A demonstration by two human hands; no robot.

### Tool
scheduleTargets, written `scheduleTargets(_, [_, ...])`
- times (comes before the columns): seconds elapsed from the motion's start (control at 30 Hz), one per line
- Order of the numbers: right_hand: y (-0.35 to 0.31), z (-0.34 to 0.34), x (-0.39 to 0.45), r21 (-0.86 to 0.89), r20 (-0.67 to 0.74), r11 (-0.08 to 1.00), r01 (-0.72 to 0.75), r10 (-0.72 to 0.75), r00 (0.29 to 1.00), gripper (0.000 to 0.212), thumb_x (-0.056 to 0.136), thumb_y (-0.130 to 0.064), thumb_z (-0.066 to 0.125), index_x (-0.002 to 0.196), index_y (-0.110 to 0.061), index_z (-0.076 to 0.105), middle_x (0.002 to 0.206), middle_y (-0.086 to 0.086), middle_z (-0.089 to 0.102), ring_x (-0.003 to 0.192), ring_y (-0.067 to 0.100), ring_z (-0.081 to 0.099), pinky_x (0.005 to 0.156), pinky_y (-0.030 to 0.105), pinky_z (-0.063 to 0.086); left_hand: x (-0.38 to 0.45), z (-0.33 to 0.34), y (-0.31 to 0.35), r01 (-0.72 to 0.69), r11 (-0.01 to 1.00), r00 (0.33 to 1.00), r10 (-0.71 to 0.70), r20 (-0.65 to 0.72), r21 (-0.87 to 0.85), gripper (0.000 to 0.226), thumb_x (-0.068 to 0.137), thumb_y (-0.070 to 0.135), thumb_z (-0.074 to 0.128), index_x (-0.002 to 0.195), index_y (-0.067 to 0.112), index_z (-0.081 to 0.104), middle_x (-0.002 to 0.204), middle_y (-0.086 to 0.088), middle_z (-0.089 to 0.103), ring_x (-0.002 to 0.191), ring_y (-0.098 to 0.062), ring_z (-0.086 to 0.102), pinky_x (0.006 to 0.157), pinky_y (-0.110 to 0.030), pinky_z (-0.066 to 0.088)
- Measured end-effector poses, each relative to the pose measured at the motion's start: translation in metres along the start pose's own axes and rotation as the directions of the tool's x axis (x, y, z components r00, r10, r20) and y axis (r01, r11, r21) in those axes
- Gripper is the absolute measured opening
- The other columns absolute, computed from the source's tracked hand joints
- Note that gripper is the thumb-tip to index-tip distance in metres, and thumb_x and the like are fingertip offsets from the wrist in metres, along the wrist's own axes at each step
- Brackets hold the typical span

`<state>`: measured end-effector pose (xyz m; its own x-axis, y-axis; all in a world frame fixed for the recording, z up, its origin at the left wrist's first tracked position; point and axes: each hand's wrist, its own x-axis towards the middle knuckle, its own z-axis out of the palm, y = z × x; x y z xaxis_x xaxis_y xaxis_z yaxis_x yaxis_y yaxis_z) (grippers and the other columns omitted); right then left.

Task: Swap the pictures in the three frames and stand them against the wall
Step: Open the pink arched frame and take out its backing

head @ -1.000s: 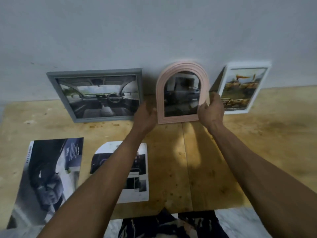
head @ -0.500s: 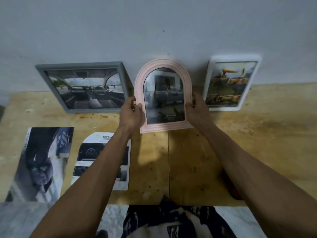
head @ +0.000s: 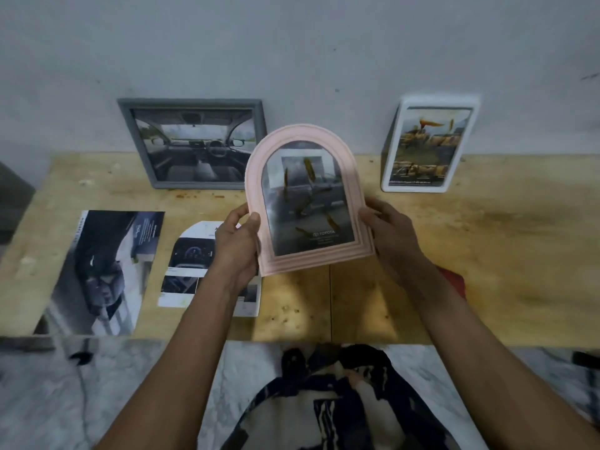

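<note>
With the pink arched frame [head: 303, 203] held clear of the worktop [head: 487, 254], face up, the left hand [head: 237, 248] and right hand [head: 391, 233] pinch its lower side edges between thumb and fingers. Judged step: swapping this frame's picture. Next: turn it over to reach the backing.

Red object [head: 454, 280] mostly behind right forearm [head: 431, 287]
</note>
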<state>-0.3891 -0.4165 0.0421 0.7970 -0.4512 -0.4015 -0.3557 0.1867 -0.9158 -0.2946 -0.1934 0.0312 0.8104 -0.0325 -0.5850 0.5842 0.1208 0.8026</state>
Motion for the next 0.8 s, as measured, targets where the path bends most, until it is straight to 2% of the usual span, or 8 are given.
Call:
scheduleTargets(0.1, [0.015, 0.003, -0.036, 0.160, 0.125, 0.972, -0.172, 0.153, 0.980, 0.024, 0.097, -0.026, 0.059, 0.118, -0.018, 0.067, 0.102, 0.010, 0.066, 0.095, 0.032, 0.066, 0.085, 0.046, 0.055, -0.019, -0.020, -0.013, 0.043, 0.994, 0.999, -0.046, -0.021, -0.100, 0.031, 0.101, 0.013, 0.057, 0.131, 0.019, 0.061, 0.118, -0.015, 0.070, 0.101, -0.031, 0.066, 0.097, -0.049, 0.053])
scheduleTargets(0.17, [0.023, 0.009, -0.055, 0.224, 0.155, 0.951, -0.211, 0.179, 0.972, 0.021, 0.097, -0.026, 0.059, 0.114, -0.017, 0.067, 0.092, 0.006, 0.063, 0.089, 0.026, 0.065, 0.079, 0.042, 0.054, -0.031, -0.029, -0.020, 0.069, 0.981, 0.996, -0.078, -0.042, -0.179, 0.034, 0.101, 0.011, 0.056, 0.134, 0.017, 0.059, 0.124, -0.015, 0.066, 0.107, -0.032, 0.065, 0.094, -0.048, 0.055])
scheduleTargets(0.3, [0.028, 0.020, -0.077, 0.299, 0.141, 0.941, -0.161, 0.123, 0.982, 0.019, 0.098, -0.014, 0.057, 0.116, -0.010, 0.062, 0.088, 0.006, 0.066, 0.086, 0.023, 0.067, 0.079, 0.041, 0.059, -0.053, -0.047, -0.028, 0.092, 0.980, 0.995, -0.099, -0.033, -0.177, 0.031, 0.103, 0.016, 0.052, 0.133, 0.021, 0.059, 0.113, -0.007, 0.069, 0.095, -0.025, 0.065, 0.075, -0.039, 0.057])
scheduleTargets(0.43, [0.022, 0.016, -0.091, 0.278, 0.172, 0.959, -0.058, 0.010, 0.985, 0.016, 0.097, -0.008, 0.055, 0.113, -0.006, 0.060, 0.092, 0.011, 0.061, 0.093, 0.027, 0.065, 0.084, 0.042, 0.059, -0.067, -0.062, -0.025, 0.073, 0.991, 0.994, -0.064, 0.088, -0.108, 0.018, 0.102, 0.019, 0.053, 0.115, 0.013, 0.064, 0.090, -0.005, 0.069, 0.084, -0.021, 0.061, 0.078, -0.041, 0.054])
scheduleTargets(0.5, [0.018, 0.011, -0.099, 0.201, 0.151, 0.978, 0.058, -0.089, 0.984, 0.016, 0.096, -0.006, 0.056, 0.112, -0.007, 0.060, 0.095, 0.013, 0.061, 0.095, 0.030, 0.064, 0.088, 0.044, 0.058, -0.072, -0.064, -0.016, 0.033, 0.997, 0.998, -0.029, 0.060, -0.066, 0.014, 0.099, 0.028, 0.059, 0.105, 0.016, 0.064, 0.089, -0.002, 0.065, 0.081, -0.017, 0.057, 0.077, -0.038, 0.049])
scheduleTargets(0.57, [0.011, 0.004, -0.106, 0.016, 0.109, 0.965, 0.262, -0.262, 0.959, 0.017, 0.095, -0.006, 0.060, 0.110, -0.011, 0.064, 0.096, 0.011, 0.065, 0.094, 0.027, 0.066, 0.087, 0.041, 0.058, -0.070, -0.065, -0.003, 0.012, 0.997, 0.999, -0.009, 0.031, -0.077, 0.025, 0.096, 0.038, 0.062, 0.111, 0.018, 0.063, 0.105, -0.001, 0.065, 0.087, -0.015, 0.062, 0.079, -0.037, 0.051])
scheduleTargets(0.7, [0.001, -0.011, -0.121, -0.455, 0.193, 0.639, 0.621, -0.610, 0.769, 0.025, 0.091, -0.009, 0.067, 0.114, -0.017, 0.069, 0.101, -0.013, 0.068, 0.089, -0.005, 0.063, 0.075, 0.016, 0.050, -0.069, -0.066, 0.023, 0.011, 0.990, 0.993, 0.007, 0.121, -0.141, 0.066, 0.086, 0.065, 0.061, 0.126, 0.013, 0.058, 0.110, -0.003, 0.070, 0.099, -0.014, 0.071, 0.081, -0.041, 0.058])
scheduleTargets(0.8, [0.009, -0.023, -0.131, -0.505, 0.259, 0.527, 0.683, -0.663, 0.703, 0.030, 0.087, -0.008, 0.071, 0.116, -0.014, 0.071, 0.117, -0.003, 0.069, 0.109, 0.008, 0.064, 0.092, 0.026, 0.053, -0.075, -0.064, 0.027, 0.055, 0.991, 0.989, -0.037, 0.147, -0.119, 0.051, 0.088, 0.053, 0.066, 0.118, 0.012, 0.064, 0.081, 0.000, 0.072, 0.073, -0.011, 0.070, 0.078, -0.039, 0.059])
